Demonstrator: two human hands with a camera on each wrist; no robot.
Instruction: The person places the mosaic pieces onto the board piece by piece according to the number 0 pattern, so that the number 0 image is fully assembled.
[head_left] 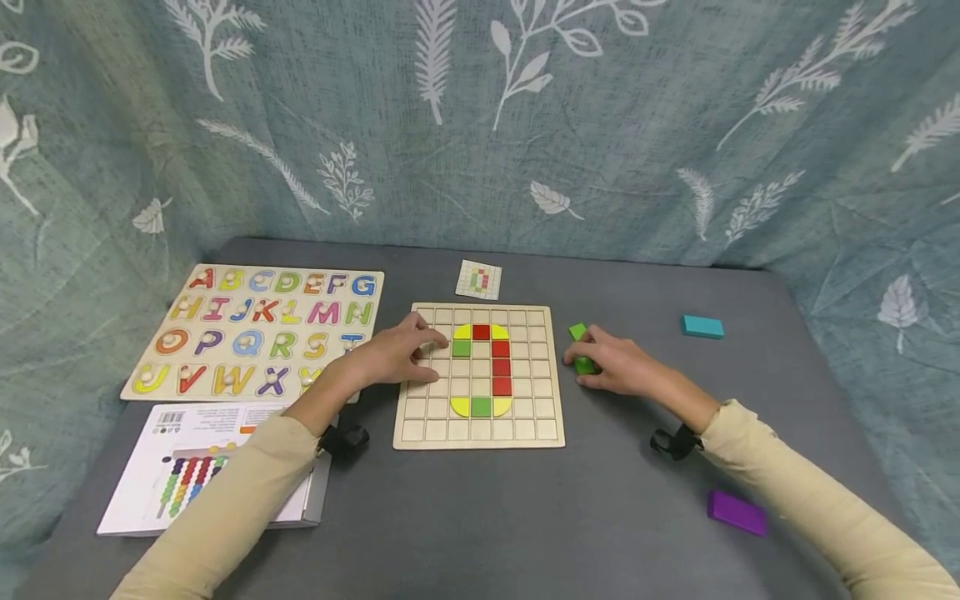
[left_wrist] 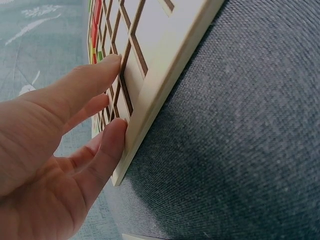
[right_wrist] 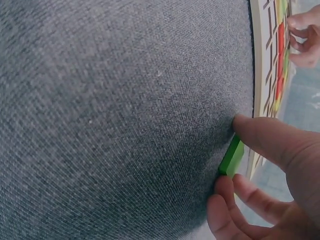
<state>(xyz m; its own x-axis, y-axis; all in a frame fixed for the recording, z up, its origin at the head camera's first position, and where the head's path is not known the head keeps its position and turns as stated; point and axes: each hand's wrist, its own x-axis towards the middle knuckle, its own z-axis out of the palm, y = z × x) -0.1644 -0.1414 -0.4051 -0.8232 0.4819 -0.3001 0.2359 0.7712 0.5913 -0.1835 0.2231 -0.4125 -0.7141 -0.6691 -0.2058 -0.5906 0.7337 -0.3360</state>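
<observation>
A square wooden grid board [head_left: 480, 437] holds red, green and yellow tiles set in a ring shape. My left hand [head_left: 397, 354] rests on its left side, fingertips on the grid squares, fingers relaxed and holding nothing. In the left wrist view, the thumb and fingers touch the board [left_wrist: 165, 90] near its edge. Right of the board, my right hand [head_left: 618, 362] pinches a green tile [head_left: 584, 365] low over the table. The right wrist view has this green tile [right_wrist: 231, 157] between thumb and fingers. Another green tile [head_left: 577, 331] lies just beyond those fingers.
A small pattern card [head_left: 478, 280] lies behind the board. On the left are an alphabet puzzle board [head_left: 150, 367] and a white box [head_left: 138, 492]. A teal block [head_left: 702, 326] sits at the right, with a purple block [head_left: 737, 512] beside the right forearm.
</observation>
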